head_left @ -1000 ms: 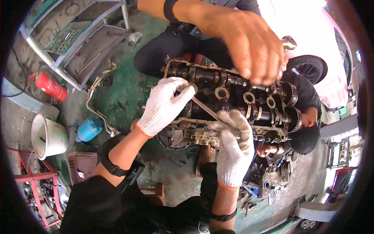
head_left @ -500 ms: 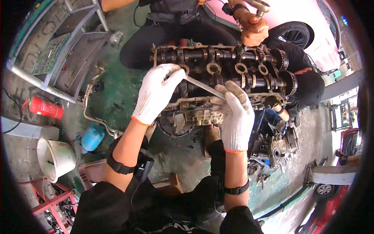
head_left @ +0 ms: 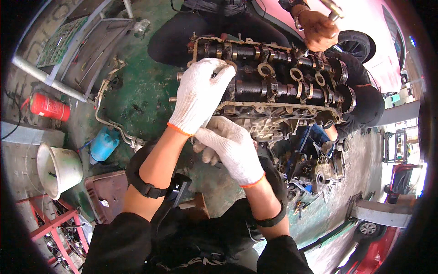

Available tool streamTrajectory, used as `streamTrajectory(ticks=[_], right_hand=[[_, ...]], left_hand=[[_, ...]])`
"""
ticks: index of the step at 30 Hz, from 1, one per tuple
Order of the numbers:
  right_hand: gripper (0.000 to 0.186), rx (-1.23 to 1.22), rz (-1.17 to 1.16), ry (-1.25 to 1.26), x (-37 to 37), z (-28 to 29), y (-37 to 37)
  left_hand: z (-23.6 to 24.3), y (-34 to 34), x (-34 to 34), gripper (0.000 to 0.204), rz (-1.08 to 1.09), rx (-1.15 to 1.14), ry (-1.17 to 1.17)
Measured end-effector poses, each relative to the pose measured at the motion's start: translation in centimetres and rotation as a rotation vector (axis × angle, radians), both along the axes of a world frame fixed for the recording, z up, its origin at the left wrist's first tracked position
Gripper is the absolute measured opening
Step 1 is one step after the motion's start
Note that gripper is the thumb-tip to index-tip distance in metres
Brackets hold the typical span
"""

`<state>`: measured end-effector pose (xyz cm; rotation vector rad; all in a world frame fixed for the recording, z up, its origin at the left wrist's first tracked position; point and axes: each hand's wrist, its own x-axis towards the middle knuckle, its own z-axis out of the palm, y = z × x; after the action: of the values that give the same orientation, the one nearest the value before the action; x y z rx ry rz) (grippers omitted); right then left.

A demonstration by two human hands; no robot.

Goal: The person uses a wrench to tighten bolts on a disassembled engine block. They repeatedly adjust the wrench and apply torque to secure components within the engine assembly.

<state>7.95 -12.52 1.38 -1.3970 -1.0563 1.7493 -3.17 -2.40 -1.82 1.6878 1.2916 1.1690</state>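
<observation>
In front of me lies an engine cylinder head (head_left: 269, 114) with its two dark camshafts (head_left: 251, 88) and toothed sprockets exposed. My left hand (head_left: 203, 91), in a white knit glove, is closed over the left end of the near camshaft, thumb and fingers pinching a slim silver wrench (head_left: 206, 122). Closer to my body, my gloved right hand (head_left: 235, 148) has its fingers curled at the wrench's other end, just beside my left wrist. Only a sliver of the wrench shows; both its ends are hidden by the gloves.
Across the engine, a co-worker's hand (head_left: 319, 32) grips a ratchet handle (head_left: 333, 9). Another person crouches at the sprocket end. Greasy parts (head_left: 319, 173) lie on the floor at right; a fire extinguisher (head_left: 49, 107), blue jug (head_left: 105, 145) and white bucket (head_left: 59, 171) stand at left.
My right hand has swung left and toward me, turning the wrench from slanting across the engine to pointing at me. My left hand keeps its place near the camshaft's end.
</observation>
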Motion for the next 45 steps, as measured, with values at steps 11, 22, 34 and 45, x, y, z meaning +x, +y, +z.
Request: streamTrajectory(ticks=[11,22,34,45], right_hand=[[0.020,0.117,-0.185,0.099,-0.6,-1.9,-0.5],[0.028,0.131,-0.151,0.122,4.4,0.8,-0.6],[0.046,0.462,-0.588,0.250,6.4,0.6,0.3],[0.021,0.257,-0.062,0.282,4.7,0.2,0.0]], left_hand=[[0.3,0.0,0.3,0.032,0.015,0.005,0.025],[0.4,0.0,0.0,0.038,0.044,0.047,-0.039],[0.5,-0.3,0.1,0.033,0.028,0.003,0.078],[-0.2,0.3,0.0,0.036,0.040,0.103,0.146]])
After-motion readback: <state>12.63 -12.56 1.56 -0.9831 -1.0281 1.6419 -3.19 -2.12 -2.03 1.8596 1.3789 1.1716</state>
